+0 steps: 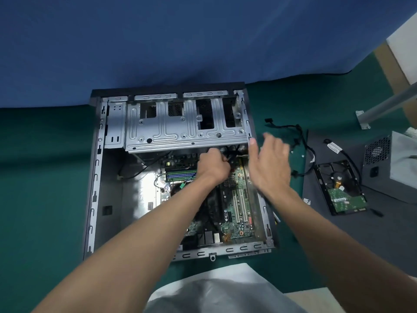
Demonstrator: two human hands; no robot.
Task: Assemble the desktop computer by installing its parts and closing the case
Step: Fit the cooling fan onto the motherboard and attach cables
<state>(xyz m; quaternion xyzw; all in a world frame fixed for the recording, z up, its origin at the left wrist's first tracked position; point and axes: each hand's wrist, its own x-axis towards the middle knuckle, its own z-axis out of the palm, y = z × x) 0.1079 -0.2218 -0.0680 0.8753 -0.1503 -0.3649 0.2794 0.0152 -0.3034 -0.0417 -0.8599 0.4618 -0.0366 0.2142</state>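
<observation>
The open computer case (97, 177) lies flat on a green mat, its silver drive cage (180, 125) across the far end and the green motherboard (237, 199) inside. My left hand (213, 166) reaches in just under the drive cage with fingers curled around black cables (233, 154). My right hand (269, 163) hovers above the case's right wall, fingers spread and blurred, holding nothing. A hard drive (340, 188) lies circuit side up on a dark panel to the right.
A loose black cable harness (297, 141) trails right of the case. The grey power supply (383, 163) sits at the far right on the dark side panel (338, 233). A blue cloth (180, 41) covers the back. A metal leg (388, 105) stands at upper right.
</observation>
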